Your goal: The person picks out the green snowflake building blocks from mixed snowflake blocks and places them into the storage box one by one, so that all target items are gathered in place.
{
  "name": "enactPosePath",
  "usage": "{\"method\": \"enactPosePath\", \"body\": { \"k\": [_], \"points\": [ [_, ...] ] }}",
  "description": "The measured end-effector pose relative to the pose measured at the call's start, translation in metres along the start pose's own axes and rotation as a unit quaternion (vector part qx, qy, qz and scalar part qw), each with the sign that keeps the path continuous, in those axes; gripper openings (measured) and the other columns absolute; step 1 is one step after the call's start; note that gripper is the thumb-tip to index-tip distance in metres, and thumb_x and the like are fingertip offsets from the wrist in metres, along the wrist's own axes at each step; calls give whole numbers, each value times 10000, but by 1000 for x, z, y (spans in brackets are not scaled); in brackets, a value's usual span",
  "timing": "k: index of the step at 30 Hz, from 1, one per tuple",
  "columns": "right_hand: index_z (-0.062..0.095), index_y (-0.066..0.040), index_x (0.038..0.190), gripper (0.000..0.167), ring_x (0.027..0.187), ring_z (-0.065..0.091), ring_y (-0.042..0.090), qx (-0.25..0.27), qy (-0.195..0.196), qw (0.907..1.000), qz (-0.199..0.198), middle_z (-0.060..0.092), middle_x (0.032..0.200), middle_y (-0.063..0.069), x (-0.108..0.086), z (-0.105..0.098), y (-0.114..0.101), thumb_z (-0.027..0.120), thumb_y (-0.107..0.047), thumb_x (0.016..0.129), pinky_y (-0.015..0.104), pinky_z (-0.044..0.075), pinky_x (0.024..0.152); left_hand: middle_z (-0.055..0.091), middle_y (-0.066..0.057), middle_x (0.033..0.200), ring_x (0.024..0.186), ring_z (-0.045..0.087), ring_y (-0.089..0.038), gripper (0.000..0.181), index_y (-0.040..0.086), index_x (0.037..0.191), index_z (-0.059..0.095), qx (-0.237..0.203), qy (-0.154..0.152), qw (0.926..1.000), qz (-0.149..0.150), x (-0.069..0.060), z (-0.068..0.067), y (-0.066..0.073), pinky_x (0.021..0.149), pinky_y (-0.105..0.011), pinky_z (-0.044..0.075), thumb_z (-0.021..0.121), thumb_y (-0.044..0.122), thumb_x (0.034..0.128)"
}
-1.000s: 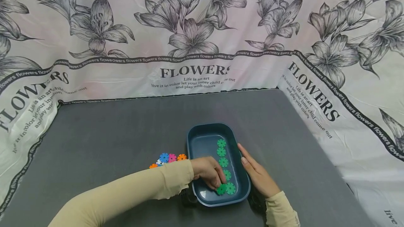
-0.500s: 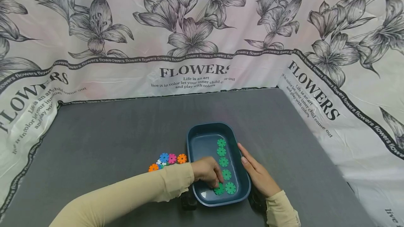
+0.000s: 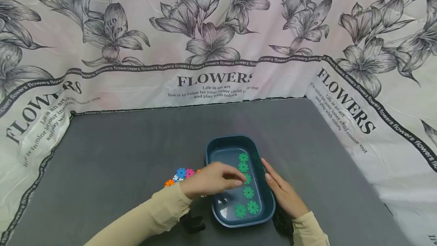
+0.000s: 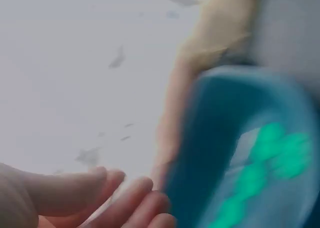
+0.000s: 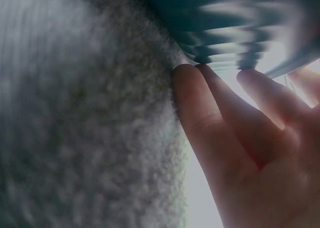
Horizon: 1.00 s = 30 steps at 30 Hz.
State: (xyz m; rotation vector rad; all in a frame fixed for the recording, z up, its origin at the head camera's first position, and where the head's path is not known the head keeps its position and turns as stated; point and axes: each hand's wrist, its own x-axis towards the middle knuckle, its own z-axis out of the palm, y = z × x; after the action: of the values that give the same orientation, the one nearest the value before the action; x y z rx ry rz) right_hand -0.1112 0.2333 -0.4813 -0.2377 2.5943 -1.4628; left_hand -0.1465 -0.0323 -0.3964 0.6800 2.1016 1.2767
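My left hand hovers over the blue tray, its fingers loosely extended with nothing between them. In the left wrist view the fingers are apart from the tray, which is blurred there. Green notched plastic discs lie in a column along the tray's right side, and one green disc sits left of the lowest one. My right hand rests against the tray's outer right wall with straight fingers. From the right wrist, those fingers touch the tray's outside.
Left of the tray, a cluster of notched discs, blue, pink, orange and white, is partly hidden by my left arm. A dark block is by the left sleeve. Flowered cloth borders the grey table.
My left hand has released the lower-left green disc, which now lies beside the lowest disc in the column, and has risen up and away. The right hand stays on the tray wall.
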Motion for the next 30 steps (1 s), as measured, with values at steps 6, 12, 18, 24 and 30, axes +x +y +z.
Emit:
{"method": "enactPosePath", "body": {
  "k": [6, 12, 18, 24, 30],
  "points": [
    [235, -342, 1520, 491, 1413, 264, 248, -30, 13, 10000, 40, 234, 1565, -71, -1, -1, 0, 358, -365, 1046, 525, 322, 1078, 692, 57, 1012, 843, 626, -121, 169, 264, 1094, 692, 403, 1615, 9860, 111, -53, -27, -19, 706, -260, 514, 616, 281, 943],
    [221, -375, 1514, 484, 1412, 266, 219, -188, 64, 9998, 51, 237, 1564, -77, -2, 0, 1, 346, -374, 1047, 519, 324, 1077, 628, 83, 861, 732, 535, -53, 203, 178, 997, 714, 1872, 2979, 9331, -748, -85, -13, -67, 637, -241, 469, 745, 84, 820],
    [223, -360, 1518, 485, 1407, 267, 151, -233, 41, 9997, 62, 241, 1560, -92, -1, 1, 0, 341, -375, 1048, 440, 340, 1083, 527, 57, 781, 650, 461, -82, 255, 170, 956, 681, 2282, 3431, 8951, -1704, -100, 6, -98, 568, -266, 402, 818, 184, 742],
    [229, -356, 1517, 482, 1411, 270, 191, -252, 52, 9997, 55, 245, 1561, -81, 0, 1, 0, 341, -370, 1049, 383, 334, 1080, 485, 50, 785, 625, 436, -79, 290, 170, 965, 670, 2424, 3418, 8868, -1950, -101, 16, -109, 533, -269, 376, 830, 216, 727],
    [228, -358, 1517, 480, 1405, 256, 127, -277, 52, 9996, 59, 241, 1560, -98, -1, 2, 1, 335, -375, 1049, 329, 322, 1076, 514, 41, 839, 703, 456, -92, 317, 152, 979, 675, 2528, 3497, 8860, -1695, -100, 17, -112, 587, -276, 421, 841, 164, 709]
  ]
}}
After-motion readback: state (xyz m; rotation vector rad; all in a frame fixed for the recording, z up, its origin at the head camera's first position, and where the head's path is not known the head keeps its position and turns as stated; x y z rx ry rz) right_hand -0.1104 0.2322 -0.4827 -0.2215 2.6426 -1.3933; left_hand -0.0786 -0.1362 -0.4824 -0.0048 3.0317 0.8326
